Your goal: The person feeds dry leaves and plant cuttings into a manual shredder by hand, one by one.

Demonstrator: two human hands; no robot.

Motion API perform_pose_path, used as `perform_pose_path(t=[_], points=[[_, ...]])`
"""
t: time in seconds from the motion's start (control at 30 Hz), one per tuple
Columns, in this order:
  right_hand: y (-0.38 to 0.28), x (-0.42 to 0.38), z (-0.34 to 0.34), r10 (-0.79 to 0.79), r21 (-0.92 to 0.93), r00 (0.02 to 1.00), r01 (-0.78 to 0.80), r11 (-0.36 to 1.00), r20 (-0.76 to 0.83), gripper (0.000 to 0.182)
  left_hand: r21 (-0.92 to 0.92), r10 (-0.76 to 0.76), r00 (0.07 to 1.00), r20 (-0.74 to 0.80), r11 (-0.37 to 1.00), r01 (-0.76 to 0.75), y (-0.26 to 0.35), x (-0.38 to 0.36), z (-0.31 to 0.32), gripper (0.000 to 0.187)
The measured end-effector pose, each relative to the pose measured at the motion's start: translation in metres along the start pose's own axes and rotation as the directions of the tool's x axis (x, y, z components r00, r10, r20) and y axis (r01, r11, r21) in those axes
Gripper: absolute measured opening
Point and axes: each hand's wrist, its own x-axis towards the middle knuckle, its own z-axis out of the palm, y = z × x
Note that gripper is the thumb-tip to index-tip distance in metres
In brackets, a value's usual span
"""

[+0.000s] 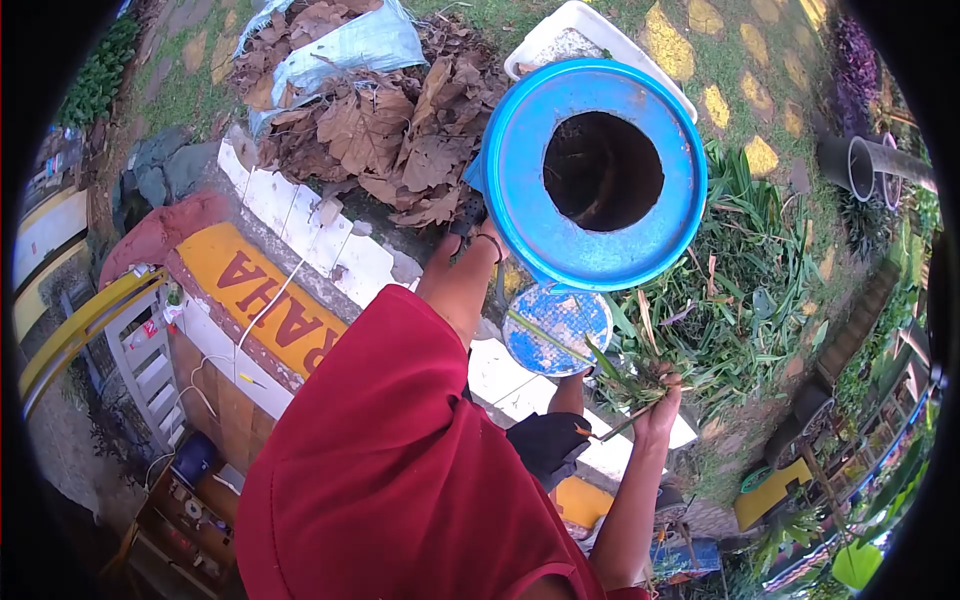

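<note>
A bundle of green grass and leaves [632,384] is gripped in my right hand [660,408], which is held low on the right, near a heap of cut greenery [740,290]. My left hand [488,238] is against the left side of a blue drum [510,190]; its fingers are hidden by the drum. The drum's top has a large round opening, with a dark inside. Just below the drum is a round blue-and-white speckled disc [556,328], and a long leaf blade crosses it.
A heap of dry brown leaves [365,125] with a pale blue sack [350,50] lies at the upper left. Behind the drum stands a white tray [560,35]. A white tiled ledge [300,225] runs alongside my feet. Yellow stepping stones [668,42] dot the grass.
</note>
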Motion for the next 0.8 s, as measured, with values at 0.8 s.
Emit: perform_pose_path(t=[0.8], points=[[0.0, 0.015, 0.012, 0.087, -0.096, 0.996, -0.087, 0.992, -0.008, 0.019, -0.674, -0.236, 0.968, -0.087, 0.73, 0.117, -0.021, -0.026, 0.035, 0.034]])
